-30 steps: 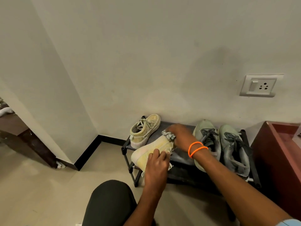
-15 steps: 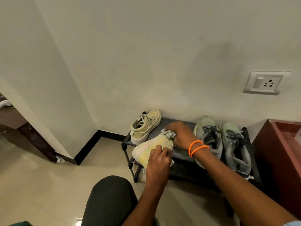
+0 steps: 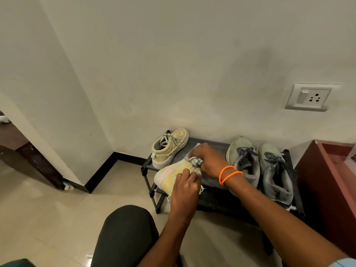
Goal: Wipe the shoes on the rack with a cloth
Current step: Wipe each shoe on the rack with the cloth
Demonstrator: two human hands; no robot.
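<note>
While the left hand (image 3: 185,187) curls around a yellow shoe (image 3: 173,175) at centre frame, just in front of the rack (image 3: 212,182), the right hand (image 3: 209,160) bunches a cloth (image 3: 194,160) against the shoe's upper end. A matching shoe (image 3: 169,147) sits on the rack's left; two grey shoes (image 3: 260,166) fill its right side. The cloth looks striped, though it is mostly hidden.

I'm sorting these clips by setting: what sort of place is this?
Probably a home entryway or hall corner: a low shoe rack against a plain wall, a wall socket, and tiled floor.
</note>
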